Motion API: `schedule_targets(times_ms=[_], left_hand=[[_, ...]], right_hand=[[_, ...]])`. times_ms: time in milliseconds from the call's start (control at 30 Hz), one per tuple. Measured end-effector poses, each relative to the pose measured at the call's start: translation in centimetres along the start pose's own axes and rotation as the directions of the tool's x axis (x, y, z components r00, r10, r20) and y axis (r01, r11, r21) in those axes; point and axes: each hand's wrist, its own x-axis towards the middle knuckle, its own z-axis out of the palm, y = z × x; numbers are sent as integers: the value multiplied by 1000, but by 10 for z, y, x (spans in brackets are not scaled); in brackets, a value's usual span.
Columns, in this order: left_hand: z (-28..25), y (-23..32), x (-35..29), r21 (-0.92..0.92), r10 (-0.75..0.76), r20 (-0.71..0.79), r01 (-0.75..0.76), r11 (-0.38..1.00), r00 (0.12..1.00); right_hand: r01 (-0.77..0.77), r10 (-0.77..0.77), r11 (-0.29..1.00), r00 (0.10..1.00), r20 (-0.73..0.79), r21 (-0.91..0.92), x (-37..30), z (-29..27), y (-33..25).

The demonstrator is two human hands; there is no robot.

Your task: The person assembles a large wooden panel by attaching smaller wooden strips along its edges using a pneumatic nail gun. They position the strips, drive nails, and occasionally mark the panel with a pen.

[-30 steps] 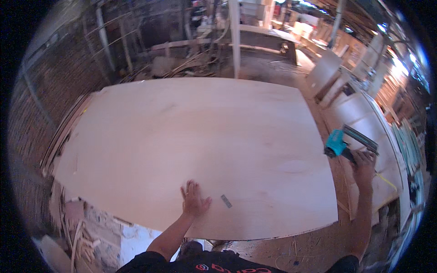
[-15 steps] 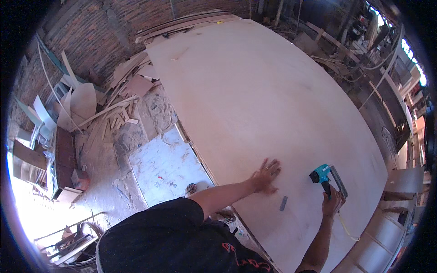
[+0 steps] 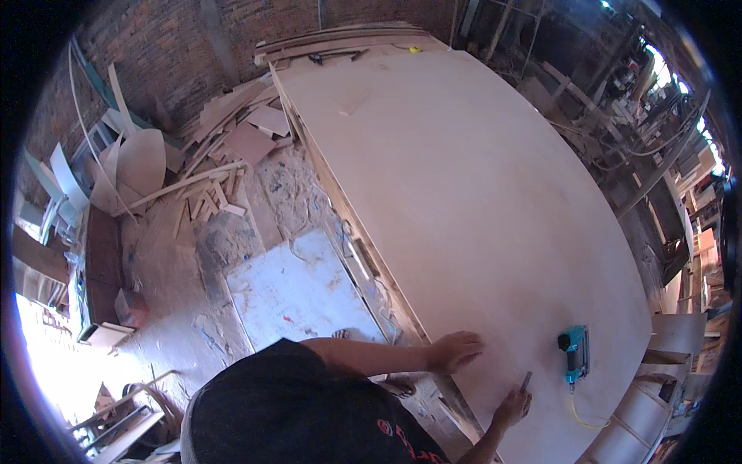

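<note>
Plywood sheet (image 3: 479,201): large, pale, lying flat, fills most of the view from the brick wall (image 3: 154,46) at the far end down to the person at the near end. All positions below are given relative to this sheet.

Floor (image 3: 193,309), left of the sheet: dusty, littered. A white paint-stained board (image 3: 297,290) lies flat just beside the sheet's left edge. Further left and toward the far end, a heap of wood offcuts (image 3: 232,147) (thin strips, curved pieces, small panels) rests against the wall.

Right of the sheet: a cluttered workshop area with hoses and stacked parts, too distorted at the rim to sort out.

Person: dark shirt (image 3: 301,410) at the near-left corner of the sheet, both forearms reaching onto it.

Nail gun (image 3: 574,352): teal and black, lying on the sheet near its near-right corner, untouched by either hand. A yellow hose (image 3: 580,414) runs from it toward the sheet's near edge.

Left hand (image 3: 456,349): palm down, fingers spread flat on the sheet close to its left edge, holding nothing.

Right hand (image 3: 514,404): at the sheet's near edge, between the left hand and the nail gun, fingertips pinching a small dark strip (image 3: 526,380) (kind not clear) that sticks up toward the nail gun and lies against the sheet surface.
</note>
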Motion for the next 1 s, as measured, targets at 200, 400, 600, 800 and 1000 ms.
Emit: schedule_targets(times_ms=[200, 400, 600, 800, 1000], left_hand=[[-180, -38, -152, 145, -330, -221, 366, 919, 918], [-292, -82, -402, 290, -725, -595, 934, 211, 348], [-263, -44, -609, 670, -955, -130, 687, -282, -266], [-188, -7, -616, 582, -974, -198, 813, -27, 109], [-199, -67, -612, 490, -955, -117, 852, 184, 273]], right_hand=[[-97, 92, 994, 992, -89, -56, -16, 37, -47], [-269, 269, 931, 963, -35, -247, 26, 39, -111], [-314, 342, 922, 935, 93, -227, 86, 64, -195], [-100, 99, 956, 995, -19, -276, 149, 87, -352], [339, -341, 940, 936, 86, 34, 155, 109, -615]])
